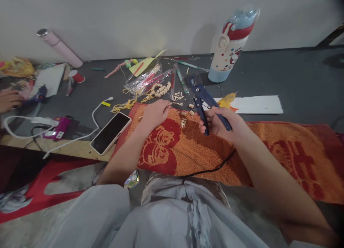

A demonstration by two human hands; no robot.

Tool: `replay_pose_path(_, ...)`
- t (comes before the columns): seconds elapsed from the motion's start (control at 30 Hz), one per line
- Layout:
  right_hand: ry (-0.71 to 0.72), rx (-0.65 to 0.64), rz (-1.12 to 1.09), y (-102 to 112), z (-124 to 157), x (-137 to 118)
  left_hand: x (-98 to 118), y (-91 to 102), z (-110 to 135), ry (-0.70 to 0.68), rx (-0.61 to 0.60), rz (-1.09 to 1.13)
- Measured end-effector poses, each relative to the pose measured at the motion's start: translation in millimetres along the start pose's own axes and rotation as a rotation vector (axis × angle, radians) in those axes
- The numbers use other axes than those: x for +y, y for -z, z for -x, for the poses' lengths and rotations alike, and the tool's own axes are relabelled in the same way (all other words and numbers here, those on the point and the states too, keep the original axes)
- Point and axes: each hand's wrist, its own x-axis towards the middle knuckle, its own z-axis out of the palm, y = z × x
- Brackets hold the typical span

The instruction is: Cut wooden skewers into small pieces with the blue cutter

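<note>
My right hand is wrapped round the handles of a blue pipe cutter. Its handles are spread apart and its jaws point away from me. My left hand rests on the near edge of the orange towel, fingers curled together. A thin pale stick seems to come out from its fingertips. Short cut sticks lie scattered just beyond, and several small pale pieces sit on the towel between my hands. A string of pale pieces with yellow cord lies beyond my left hand.
A patterned bottle stands at the back right, near a white strip. Plastic packets lie mid-table. Left are a phone, white cable, purple power strip and leaning pink flask. Another person's hand is at far left.
</note>
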Motion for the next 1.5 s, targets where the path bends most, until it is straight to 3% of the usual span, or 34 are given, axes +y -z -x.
replay_pose_path(0.27,0.01,-0.023,-0.074,3,-3,7,-3,-18.3,-14,0.046,0.002,-0.028)
replay_pose_path(0.6,-0.012,-0.001,-0.246,3,-3,7,4,-13.3,-34,-0.077,-0.095,-0.179)
replay_pose_path(1.03,-0.012,0.053,-0.224,-1,0,1,2,-10.7,-48,-0.114,-0.159,-0.164)
replay_pose_path(1.5,0.032,-0.017,-0.232,6,-4,9,0,0.0,-66,-0.202,-0.307,-0.212)
